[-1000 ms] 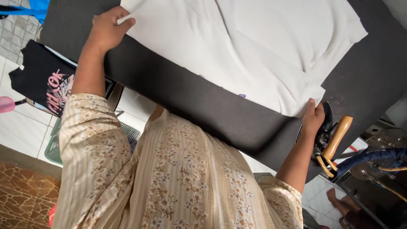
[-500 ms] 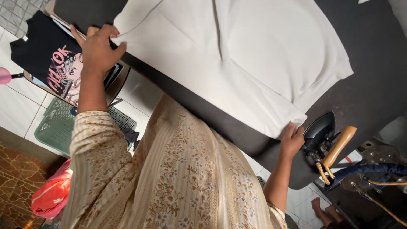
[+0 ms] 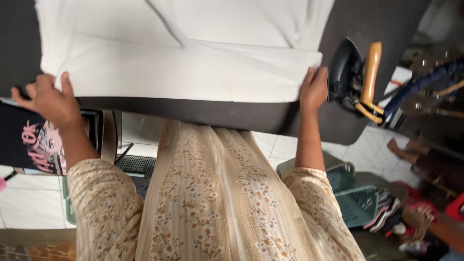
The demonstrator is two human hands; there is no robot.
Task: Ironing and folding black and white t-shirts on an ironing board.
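Swung square to the body now, where half a second back the white garment lay slanted across the dark ironing surface; near hem running straight along the board's front edge. Left hand back from the black printed shirt off to the side, now at the garment's near-left corner, fingers curled over the hem, thumb tucked beneath; looks like a pinch on the cloth, though the exact grip is partly hidden. Right hand at the opposite corner, fingers laid flat on top of the fabric edge, thumb below, holding that corner as well. Both corners taken, cloth drawn flat between them, one fold line showing across the middle. Just beside the right hand, nearly touching: a black iron with a wooden handle, resting on the board. Judging by all this, garment squared up and pulled taut. Below the board: tiled floor, a teal plastic basket with folded clothes.
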